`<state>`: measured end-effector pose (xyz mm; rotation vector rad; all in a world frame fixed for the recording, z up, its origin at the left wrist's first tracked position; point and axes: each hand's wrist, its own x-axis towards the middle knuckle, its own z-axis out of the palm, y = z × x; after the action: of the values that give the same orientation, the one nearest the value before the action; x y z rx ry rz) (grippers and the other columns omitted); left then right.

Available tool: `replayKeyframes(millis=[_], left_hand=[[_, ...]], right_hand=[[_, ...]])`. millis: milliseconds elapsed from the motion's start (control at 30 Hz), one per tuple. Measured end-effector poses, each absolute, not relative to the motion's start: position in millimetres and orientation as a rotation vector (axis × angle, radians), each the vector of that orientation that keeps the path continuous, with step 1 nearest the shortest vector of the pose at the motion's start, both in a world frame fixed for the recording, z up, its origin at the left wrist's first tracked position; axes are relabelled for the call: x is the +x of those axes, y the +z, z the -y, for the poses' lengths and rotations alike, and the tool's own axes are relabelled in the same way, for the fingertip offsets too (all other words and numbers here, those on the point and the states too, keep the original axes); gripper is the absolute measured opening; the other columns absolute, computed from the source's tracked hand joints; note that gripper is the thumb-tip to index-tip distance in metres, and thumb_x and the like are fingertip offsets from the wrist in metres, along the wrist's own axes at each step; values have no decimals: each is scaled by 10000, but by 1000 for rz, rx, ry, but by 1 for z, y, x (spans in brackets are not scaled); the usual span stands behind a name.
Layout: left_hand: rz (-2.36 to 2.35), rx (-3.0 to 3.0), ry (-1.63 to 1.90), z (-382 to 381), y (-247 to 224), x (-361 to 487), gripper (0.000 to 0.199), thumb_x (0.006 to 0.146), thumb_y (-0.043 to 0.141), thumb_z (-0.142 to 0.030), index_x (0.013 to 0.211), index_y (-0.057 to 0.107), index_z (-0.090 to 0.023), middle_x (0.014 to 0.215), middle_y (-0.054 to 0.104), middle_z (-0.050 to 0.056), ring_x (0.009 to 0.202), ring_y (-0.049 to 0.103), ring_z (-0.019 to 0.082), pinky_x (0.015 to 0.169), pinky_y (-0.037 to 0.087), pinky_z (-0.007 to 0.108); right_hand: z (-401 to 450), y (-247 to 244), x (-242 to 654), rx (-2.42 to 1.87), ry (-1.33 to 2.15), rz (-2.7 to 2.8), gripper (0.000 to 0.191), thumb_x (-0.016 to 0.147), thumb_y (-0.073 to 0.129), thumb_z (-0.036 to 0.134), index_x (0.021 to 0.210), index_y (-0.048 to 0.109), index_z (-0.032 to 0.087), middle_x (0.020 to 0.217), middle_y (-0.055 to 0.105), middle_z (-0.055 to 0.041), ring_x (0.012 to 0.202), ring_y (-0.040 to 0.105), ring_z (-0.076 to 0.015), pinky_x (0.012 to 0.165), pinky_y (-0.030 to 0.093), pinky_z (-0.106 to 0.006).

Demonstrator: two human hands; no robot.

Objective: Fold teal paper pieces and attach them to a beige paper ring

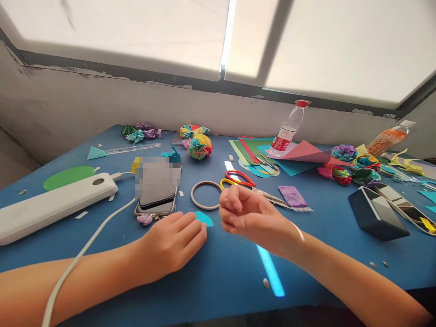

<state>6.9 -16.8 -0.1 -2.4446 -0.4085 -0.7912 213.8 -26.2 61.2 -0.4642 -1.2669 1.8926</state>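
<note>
My left hand (pixel 173 240) rests low over the blue table, its fingers together and curled down on a small folded piece of turquoise paper (pixel 204 219), which shows past the fingertips. To its right my right hand (pixel 248 218) is raised a little, palm side turned inward, with the fingers curled; whether anything thin lies between them I cannot make out. Behind the right hand lie scissors (pixel 240 178) with red and yellow handles. A roll of tape (pixel 206 195), seen as a ring, lies between and beyond the hands.
Phones (pixel 157 195) and a white power bank (pixel 57 204) lie at the left, a white cable (pixel 98 231) crossing my left forearm. Crumpled paper balls (pixel 200 146), coloured sheets (pixel 303 152), a bottle (pixel 286 131), a purple packet (pixel 293 197) and a dark box (pixel 376 213) stand beyond and right.
</note>
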Motion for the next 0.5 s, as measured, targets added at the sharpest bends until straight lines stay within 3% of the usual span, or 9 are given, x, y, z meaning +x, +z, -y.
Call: replayKeyframes(millis=[233, 500], left_hand=[[407, -2451, -799, 17, -1, 6, 184, 921, 386, -91, 847, 547, -141, 749, 586, 40, 719, 577, 152, 644, 469, 282], [392, -2429, -836, 19, 6, 9, 208, 916, 356, -75, 862, 548, -136, 714, 585, 39, 712, 581, 157, 657, 479, 281]], right_hand=[[26, 59, 214, -491, 1896, 1274, 264, 715, 625, 98, 707, 379, 195, 724, 326, 49, 595, 344, -57, 546, 278, -221], [24, 60, 216, -457, 1969, 1225, 352, 693, 647, 84, 661, 311, 186, 744, 339, 56, 611, 461, -53, 571, 348, -227]])
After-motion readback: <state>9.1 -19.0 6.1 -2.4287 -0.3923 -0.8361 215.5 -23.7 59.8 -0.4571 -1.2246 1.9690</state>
